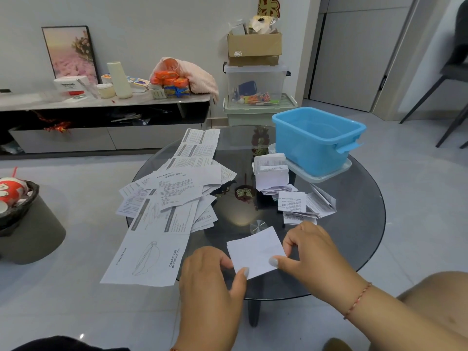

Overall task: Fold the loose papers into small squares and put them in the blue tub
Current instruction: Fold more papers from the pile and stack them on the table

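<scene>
Near edge of glass table (354, 224): we see left hand (210, 279) and right hand (311, 252) each pinching the folded white paper (255, 252) between thumb and fingers. Blue tub (316, 140) far right.

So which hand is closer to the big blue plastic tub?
The right hand. It sits below the big blue plastic tub, holding the right edge of the folded white paper. The left hand grips the paper's left side, farther away.

A round glass table (359, 224) holds loose papers (174, 198), folded squares (293, 198), a white sheet (255, 252) and a lid (329, 173).
</scene>
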Available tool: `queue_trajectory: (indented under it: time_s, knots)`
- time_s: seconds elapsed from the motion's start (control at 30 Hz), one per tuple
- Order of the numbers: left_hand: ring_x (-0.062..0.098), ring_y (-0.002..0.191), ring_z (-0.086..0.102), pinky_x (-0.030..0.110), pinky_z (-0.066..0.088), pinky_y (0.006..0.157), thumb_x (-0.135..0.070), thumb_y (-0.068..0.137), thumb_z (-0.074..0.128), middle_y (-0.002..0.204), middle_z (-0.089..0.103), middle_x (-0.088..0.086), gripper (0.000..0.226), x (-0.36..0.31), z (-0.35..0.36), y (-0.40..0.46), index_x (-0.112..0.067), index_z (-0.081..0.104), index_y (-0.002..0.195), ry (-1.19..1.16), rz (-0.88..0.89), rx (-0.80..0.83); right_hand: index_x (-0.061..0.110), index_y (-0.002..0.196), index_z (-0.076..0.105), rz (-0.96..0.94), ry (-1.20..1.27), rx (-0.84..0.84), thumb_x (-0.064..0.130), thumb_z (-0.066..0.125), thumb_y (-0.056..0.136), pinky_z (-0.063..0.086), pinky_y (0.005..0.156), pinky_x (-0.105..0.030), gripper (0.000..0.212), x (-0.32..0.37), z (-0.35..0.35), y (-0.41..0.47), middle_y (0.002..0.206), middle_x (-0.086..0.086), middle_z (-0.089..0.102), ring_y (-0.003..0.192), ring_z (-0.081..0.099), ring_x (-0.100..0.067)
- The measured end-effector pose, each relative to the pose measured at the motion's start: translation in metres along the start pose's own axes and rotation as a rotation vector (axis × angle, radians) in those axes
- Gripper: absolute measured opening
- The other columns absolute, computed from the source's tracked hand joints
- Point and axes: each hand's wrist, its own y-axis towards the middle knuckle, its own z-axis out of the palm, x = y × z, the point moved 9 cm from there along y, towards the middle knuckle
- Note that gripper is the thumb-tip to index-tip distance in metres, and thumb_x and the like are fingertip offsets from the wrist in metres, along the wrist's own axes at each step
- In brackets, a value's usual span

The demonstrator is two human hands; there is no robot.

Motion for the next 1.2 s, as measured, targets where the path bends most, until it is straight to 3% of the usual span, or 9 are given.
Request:
queue_trajectory:
  time_s: [0.17,0.27,0.37,0.47,0.73,0.93,1.0,1.1,1.2]
  knots:
    - [-0.002,0.098,0.042,0.014,0.031,0.072,-0.022,0.072,0.078,0.084,0.053,-0.026,0.027,0.001,0.005,0.000,-0.038,0.058,0.066,-0.005,0.078,0.085,0.032,0.082,0.040,0.026,0.055,-0.029,0.044,0.071,0.077,0.036,0.083,-0.023,0.033,-0.002,-0.006,-0.002,0.091,0.018,0.042,0.096,0.039,-0.009]
    - [0.000,0.088,0.043,0.014,0.032,0.072,-0.024,0.072,0.079,0.082,0.053,-0.028,0.025,0.002,0.007,0.002,-0.039,0.061,0.065,0.024,0.097,0.106,0.032,0.091,0.041,0.048,0.032,-0.050,0.051,0.071,0.070,0.032,0.082,-0.024,0.041,0.002,-0.003,-0.003,0.094,0.019,0.040,0.099,0.036,-0.008]
    - [0.001,0.082,0.039,0.024,0.042,0.067,-0.026,0.065,0.081,0.079,0.056,-0.025,0.019,-0.001,0.004,0.001,-0.036,0.065,0.065,0.027,0.126,0.042,0.033,0.095,0.038,0.050,-0.079,-0.070,0.064,0.066,0.063,0.025,0.081,-0.025,0.053,0.011,0.006,-0.003,0.099,0.015,0.037,0.098,0.030,-0.008]
    - [-0.001,0.081,0.038,0.025,0.045,0.065,-0.037,0.062,0.070,0.077,0.056,-0.026,0.005,-0.003,0.000,0.001,-0.037,0.066,0.065,0.010,0.134,-0.002,0.033,0.097,0.037,0.040,-0.069,-0.039,0.064,0.066,0.064,0.026,0.083,-0.026,0.053,0.013,0.010,0.000,0.100,0.014,0.037,0.100,0.031,-0.009]
    - [0.000,0.083,0.040,0.029,0.046,0.067,-0.024,0.062,0.086,0.080,0.055,-0.029,0.022,-0.002,0.002,0.000,-0.036,0.069,0.069,0.045,0.152,0.039,0.033,0.093,0.043,0.021,0.038,0.072,0.041,0.071,0.076,0.038,0.083,-0.022,0.034,-0.002,-0.001,0.001,0.103,0.012,0.043,0.103,0.036,-0.009]
    - [-0.011,0.094,0.044,0.016,0.032,0.077,-0.029,0.064,0.069,0.085,0.053,-0.041,0.015,-0.009,0.004,0.004,-0.040,0.069,0.075,-0.019,0.231,0.055,0.036,0.079,0.049,-0.084,0.178,-0.034,0.007,0.064,0.073,0.037,0.070,-0.010,0.032,-0.001,-0.019,0.002,0.087,0.012,0.053,0.083,0.048,-0.004]
    - [-0.015,0.098,0.045,0.013,0.034,0.084,-0.024,0.066,0.067,0.088,0.058,-0.040,0.021,-0.011,0.009,0.008,-0.041,0.070,0.079,-0.064,0.278,0.102,0.038,0.094,0.056,-0.185,0.204,-0.007,0.016,0.061,0.073,0.035,0.080,-0.004,0.030,0.014,-0.021,0.000,0.100,0.021,0.055,0.097,0.048,0.004]
    - [-0.010,0.093,0.052,-0.001,0.027,0.089,-0.013,0.072,0.055,0.088,0.066,-0.029,0.030,-0.020,0.012,0.012,-0.037,0.073,0.077,-0.096,0.386,0.168,0.039,0.130,0.047,-0.390,0.093,0.163,0.042,0.053,0.073,0.017,0.103,-0.003,0.057,0.034,-0.002,-0.008,0.138,0.028,0.038,0.127,0.028,0.014]
    - [-0.005,0.094,0.054,0.009,0.032,0.089,-0.016,0.065,0.037,0.092,0.067,-0.024,0.042,-0.027,0.008,0.012,-0.033,0.072,0.080,-0.109,0.464,0.168,0.032,0.142,0.036,-0.503,-0.149,0.234,0.063,0.043,0.074,0.006,0.108,-0.011,0.075,0.038,0.017,-0.017,0.150,0.016,0.028,0.136,0.019,0.002]
